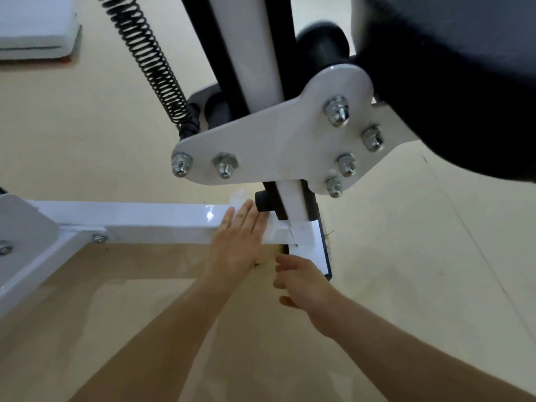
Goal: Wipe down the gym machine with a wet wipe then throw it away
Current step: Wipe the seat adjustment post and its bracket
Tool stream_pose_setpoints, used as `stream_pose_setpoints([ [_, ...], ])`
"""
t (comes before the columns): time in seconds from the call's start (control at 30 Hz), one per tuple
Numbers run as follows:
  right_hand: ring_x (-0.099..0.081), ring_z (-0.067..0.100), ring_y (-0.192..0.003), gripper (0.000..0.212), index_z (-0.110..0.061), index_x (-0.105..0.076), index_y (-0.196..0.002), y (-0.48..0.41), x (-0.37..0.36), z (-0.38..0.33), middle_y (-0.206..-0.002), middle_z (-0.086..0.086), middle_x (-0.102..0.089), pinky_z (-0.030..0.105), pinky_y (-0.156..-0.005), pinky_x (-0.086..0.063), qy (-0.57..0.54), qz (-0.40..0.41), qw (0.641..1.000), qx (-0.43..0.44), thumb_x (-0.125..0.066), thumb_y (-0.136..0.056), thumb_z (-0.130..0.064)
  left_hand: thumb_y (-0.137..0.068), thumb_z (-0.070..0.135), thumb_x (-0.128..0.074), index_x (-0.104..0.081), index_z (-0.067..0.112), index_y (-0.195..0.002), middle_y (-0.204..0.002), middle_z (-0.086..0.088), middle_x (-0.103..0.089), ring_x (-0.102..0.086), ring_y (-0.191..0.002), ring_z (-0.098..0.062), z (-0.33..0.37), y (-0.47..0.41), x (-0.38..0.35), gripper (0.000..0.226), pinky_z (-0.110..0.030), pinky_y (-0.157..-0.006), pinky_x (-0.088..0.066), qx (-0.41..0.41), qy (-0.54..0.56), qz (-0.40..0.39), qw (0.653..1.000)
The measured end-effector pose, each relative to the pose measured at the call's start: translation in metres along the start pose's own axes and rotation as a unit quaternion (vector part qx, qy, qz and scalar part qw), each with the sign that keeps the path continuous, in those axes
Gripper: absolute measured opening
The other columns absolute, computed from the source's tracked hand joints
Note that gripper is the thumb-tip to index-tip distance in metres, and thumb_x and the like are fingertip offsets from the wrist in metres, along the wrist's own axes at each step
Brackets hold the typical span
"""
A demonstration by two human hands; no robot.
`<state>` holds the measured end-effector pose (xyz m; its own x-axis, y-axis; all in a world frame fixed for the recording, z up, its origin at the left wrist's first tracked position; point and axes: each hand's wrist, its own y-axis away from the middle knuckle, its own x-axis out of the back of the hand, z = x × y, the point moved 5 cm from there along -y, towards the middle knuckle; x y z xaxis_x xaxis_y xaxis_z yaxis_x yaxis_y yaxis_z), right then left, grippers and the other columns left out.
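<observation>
The gym machine has a white floor bar (150, 220) running left to right and a white bolted bracket plate (278, 132) above it. My left hand (237, 242) lies flat with straight fingers on the bar's right end, pressing a white wet wipe (239, 197) whose edge peeks out past the fingertips. Most of the wipe is hidden under the palm. My right hand (301, 282) hovers just below the bar's end foot (311, 250), fingers loosely curled, holding nothing.
A black coil spring (148, 56) slants down to the bracket. A black padded seat (458, 76) overhangs at the upper right. A black knob (262, 203) sticks out beside my left fingertips. A white object (34, 27) sits on the beige floor at the upper left.
</observation>
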<state>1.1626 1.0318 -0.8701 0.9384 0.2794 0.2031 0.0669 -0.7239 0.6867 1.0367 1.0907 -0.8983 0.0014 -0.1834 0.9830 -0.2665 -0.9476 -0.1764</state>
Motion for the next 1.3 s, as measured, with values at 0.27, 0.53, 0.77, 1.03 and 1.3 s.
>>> stream_pose_setpoints([
  [0.27, -0.063, 0.015, -0.098, 0.041, -0.025, -0.054, -0.13, 0.025, 0.019, -0.013, -0.116, 0.002, -0.062, 0.026, -0.067, -0.053, -0.099, -0.008, 0.995, 0.02, -0.051, -0.093, -0.008, -0.079, -0.017, -0.042, -0.066, 0.012, -0.123, -0.133, -0.009, -0.06, -0.056, -0.123, -0.024, -0.072, 0.044, 0.042, 0.057, -0.029, -0.108, -0.036, 0.285, 0.356, 0.028, 0.889],
  [0.53, -0.067, 0.015, -0.083, 0.04, -0.022, -0.057, -0.12, 0.074, -0.001, -0.065, -0.102, 0.005, -0.068, 0.026, -0.066, -0.053, -0.292, -0.133, 0.94, 0.115, -0.074, -0.085, -0.022, -0.084, 0.02, -0.072, -0.065, 0.018, -0.094, -0.087, 0.001, -0.072, -0.068, -0.083, -0.016, -0.013, 0.053, 0.162, 0.012, -0.029, -0.074, -0.051, 0.363, 0.575, 0.085, 0.729],
  [0.77, -0.068, 0.009, -0.073, 0.027, 0.002, -0.063, -0.115, 0.089, 0.002, -0.118, -0.094, 0.011, -0.069, 0.018, -0.074, -0.055, -0.398, -0.029, 0.898, 0.187, -0.067, -0.089, -0.006, -0.082, 0.017, -0.069, -0.049, 0.023, -0.081, -0.074, 0.008, -0.055, -0.052, -0.066, -0.002, -0.027, 0.042, 0.237, 0.02, -0.013, -0.056, -0.039, 0.365, 0.383, 0.249, 0.811],
  [1.03, -0.064, 0.018, -0.089, 0.031, 0.008, -0.055, -0.12, 0.089, 0.01, -0.119, -0.099, 0.014, -0.065, 0.027, -0.087, -0.053, -0.558, -0.085, 0.814, 0.139, -0.054, -0.09, 0.002, -0.071, -0.002, -0.063, -0.06, 0.012, -0.079, -0.09, -0.003, -0.052, -0.047, -0.073, -0.014, 0.002, 0.004, 0.232, 0.017, -0.031, -0.057, -0.042, 0.214, 0.186, 0.298, 0.911],
  [1.3, -0.061, 0.006, -0.099, 0.019, -0.018, -0.071, -0.1, 0.09, 0.021, -0.102, -0.1, -0.005, -0.069, 0.032, -0.091, -0.048, -0.447, -0.069, 0.875, 0.172, -0.055, -0.092, -0.013, -0.095, 0.024, -0.043, -0.061, 0.013, -0.108, -0.103, 0.003, -0.058, -0.055, -0.092, -0.02, 0.019, -0.001, 0.208, 0.024, -0.036, -0.075, -0.05, 0.124, 0.155, 0.124, 0.972],
])
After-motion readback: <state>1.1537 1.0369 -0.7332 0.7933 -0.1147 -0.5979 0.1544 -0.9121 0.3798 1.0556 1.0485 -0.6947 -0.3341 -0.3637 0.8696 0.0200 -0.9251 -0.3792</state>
